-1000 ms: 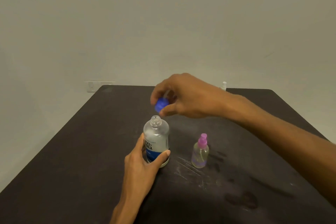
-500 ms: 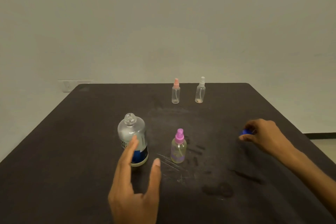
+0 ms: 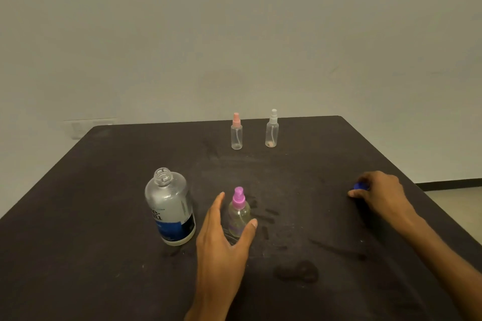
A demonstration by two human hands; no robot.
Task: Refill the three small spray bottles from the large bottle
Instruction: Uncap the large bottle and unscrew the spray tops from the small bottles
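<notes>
Three sprays: purple-capped point(image 3: 238, 212) just right of big bottle point(image 3: 170, 207); pink-capped point(image 3: 236, 131) and white-capped point(image 3: 272, 129) far behind it
Big bottle: upright, uncapped
Left hand point(image 3: 221, 240): fingers spread wide around purple spray
Right hand point(image 3: 382, 194): pinching blue cap point(image 3: 360, 186), well right of bottle
Table point(image 3: 78, 255): dark

Two bare hands and forearms in view, no sleeves, gloves, rings, watch or bands showing. Left hand point(image 3: 221, 245) shows short plain nails on thumb and forefinger. Right hand point(image 3: 382, 194) seen from the back, forearm bare to frame edge.
</notes>
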